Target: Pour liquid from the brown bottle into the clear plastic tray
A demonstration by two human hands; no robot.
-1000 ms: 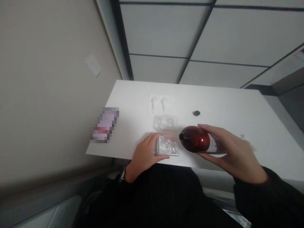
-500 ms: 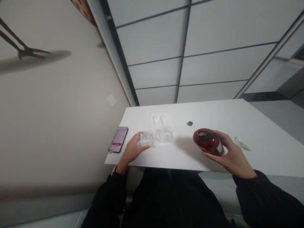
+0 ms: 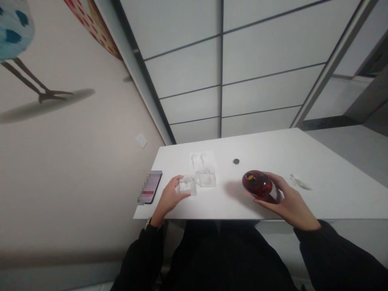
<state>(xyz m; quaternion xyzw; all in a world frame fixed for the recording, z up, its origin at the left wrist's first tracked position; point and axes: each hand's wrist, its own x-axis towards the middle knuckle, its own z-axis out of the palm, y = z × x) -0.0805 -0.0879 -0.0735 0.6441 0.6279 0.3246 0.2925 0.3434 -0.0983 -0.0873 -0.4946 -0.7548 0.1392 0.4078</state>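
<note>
While the person stood at the near edge of the white bench (image 3: 218,207), dark clothing (image 3: 222,254) filled the nearest part of the scene and both forearms reached forward in dark sleeves (image 3: 336,250). A band (image 3: 148,223) circled the left wrist.

On the right, the right hand (image 3: 287,204) had its fingers curved well open around the body of a red bottle (image 3: 261,188), thumb on the near side, the others on the far side, gripping it. The bottle stood over the right-hand middle of the bench with its uncapped mouth showing orange and a reddish shadow to its left; I couldn't tell whether its base touched the surface.

Over to the left, the left hand (image 3: 169,198) held the left clear box (image 3: 188,186) between thumb and fingers, spread only as wide as the box itself. Just beside it, to the right and slightly farther off, sat the right clear box (image 3: 207,179); glare hid whatever lay inside either one.

A phone (image 3: 155,188), its screen partly blurred out, lay left of the left hand near the bench's left edge. Beyond the right hand, toward the right, was a crumpled pale wrapper (image 3: 300,182).

Farther back, a small dark disc (image 3: 236,161) lay beyond the bottle and a little to its left. Beyond the boxes lay a clear packet (image 3: 198,159) with two whitish pieces in it. A socket (image 3: 141,140) showed on the left wall, and white panels (image 3: 197,109) rose behind the far edge.
</note>
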